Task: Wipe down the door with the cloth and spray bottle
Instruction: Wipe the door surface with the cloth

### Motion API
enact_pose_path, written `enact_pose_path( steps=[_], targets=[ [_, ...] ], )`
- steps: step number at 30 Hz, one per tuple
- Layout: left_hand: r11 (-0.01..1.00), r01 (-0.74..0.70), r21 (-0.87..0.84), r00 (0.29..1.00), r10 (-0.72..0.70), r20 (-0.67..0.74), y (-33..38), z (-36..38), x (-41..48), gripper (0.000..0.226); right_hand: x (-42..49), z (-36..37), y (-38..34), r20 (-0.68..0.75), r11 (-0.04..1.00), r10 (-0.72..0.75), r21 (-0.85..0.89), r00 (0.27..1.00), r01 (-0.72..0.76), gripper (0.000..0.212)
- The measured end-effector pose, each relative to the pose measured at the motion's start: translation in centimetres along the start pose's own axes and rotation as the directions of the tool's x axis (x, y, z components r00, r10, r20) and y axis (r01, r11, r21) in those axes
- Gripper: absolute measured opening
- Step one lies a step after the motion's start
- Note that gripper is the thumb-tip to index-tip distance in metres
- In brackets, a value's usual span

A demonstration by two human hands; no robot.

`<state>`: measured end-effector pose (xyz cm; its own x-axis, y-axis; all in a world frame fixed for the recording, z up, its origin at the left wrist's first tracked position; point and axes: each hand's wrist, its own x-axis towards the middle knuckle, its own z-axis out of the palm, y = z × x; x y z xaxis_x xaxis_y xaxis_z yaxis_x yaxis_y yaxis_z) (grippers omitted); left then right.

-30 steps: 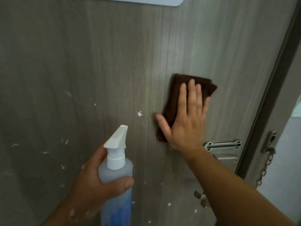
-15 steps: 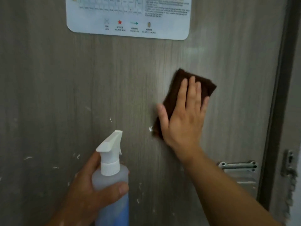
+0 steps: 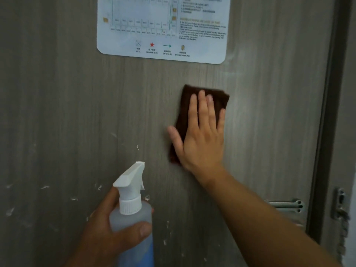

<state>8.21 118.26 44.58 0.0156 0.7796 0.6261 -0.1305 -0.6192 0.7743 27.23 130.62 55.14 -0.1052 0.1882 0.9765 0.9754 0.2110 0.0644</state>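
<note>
Cloth (image 3: pixel 185 112), dark brown and folded, lies flat against the door (image 3: pixel 67 112) under my right hand (image 3: pixel 202 143). My fingers (image 3: pixel 203 110) there are straight and close together, pressing it to the wood, and my thumb is spread out toward 9 o'clock past the cloth's edge. The cloth's top corners show beyond my fingertips at 12 o'clock.

My left hand (image 3: pixel 107 232) grips the spray bottle (image 3: pixel 131 218) at about 7 o'clock from the cloth, apart from it. My thumb curls across the front of the clear body and the other fingers wrap round behind. The bottle stands upright with its white nozzle aimed toward 1 o'clock. Bluish liquid shows in its lower part.

White specks (image 3: pixel 44 187) dot the door at 9 o'clock from the bottle and close around it. A printed notice (image 3: pixel 163 26) with rounded corners is stuck to the door at 12 o'clock from the cloth; its small print is too blurred to read. At 4 o'clock from the cloth, a metal bracket (image 3: pixel 287 205) sits by the door's edge, partly behind my right forearm. The dark door frame (image 3: pixel 325 132) runs up at 3 o'clock, and a chain (image 3: pixel 342 218) hangs just past it.
</note>
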Motion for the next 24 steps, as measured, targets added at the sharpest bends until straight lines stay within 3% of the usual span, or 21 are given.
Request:
enact_pose_path(
  steps=[2, 4, 7, 12, 14, 17, 21, 24],
  targets=[
    [1.0, 0.006, 0.02, 1.0, -0.006, -0.016, -0.5, -0.4, 0.0, 0.085, -5.4, 1.0, -0.4, 0.049, 0.997, -0.078, 0.001, 0.996, 0.079, 0.094],
    [1.0, 0.015, 0.023, 0.999, -0.015, -0.037, -1.0, -0.6, -0.4, 0.085, -10.9, 1.9, -0.5, 0.107, 0.967, -0.249, -0.022, 0.963, 0.253, 0.096],
    [0.998, 0.011, 0.064, 0.999, -0.009, -0.031, -1.0, -0.6, -1.2, 0.084, -10.4, 1.8, 0.8, 0.133, 0.914, -0.398, -0.028, 0.908, 0.405, 0.095],
    [0.998, 0.046, 0.05, 0.998, -0.047, 0.031, 0.3, -0.5, -2.0, 0.095, 3.5, -1.0, -0.2, 0.015, 0.997, -0.07, -0.012, 0.997, 0.07, 0.091],
    [0.995, 0.019, 0.101, 0.999, -0.022, 0.032, 0.5, -0.6, -2.1, 0.086, 3.9, -0.8, -0.7, 0.008, 0.998, -0.056, 0.004, 0.998, 0.056, 0.09],
    [0.995, 0.021, 0.095, 0.997, -0.014, -0.069, 0.3, -1.2, -2.1, 0.082, -3.5, 0.6, -0.9, 0.092, 0.969, -0.245, 0.004, 0.965, 0.246, 0.092],
    [0.98, 0.098, 0.171, 0.993, -0.084, -0.087, 0.6, -2.0, -2.2, 0.104, -9.4, 2.0, 0.3, 0.211, 0.756, -0.634, -0.035, 0.744, 0.654, 0.095],
    [0.971, 0.156, 0.181, 0.983, -0.135, -0.125, 1.2, -2.3, -2.1, 0.12, -3.2, 1.1, -0.9, 0.19, 0.756, -0.641, -0.018, 0.744, 0.655, 0.093]
  ],
)
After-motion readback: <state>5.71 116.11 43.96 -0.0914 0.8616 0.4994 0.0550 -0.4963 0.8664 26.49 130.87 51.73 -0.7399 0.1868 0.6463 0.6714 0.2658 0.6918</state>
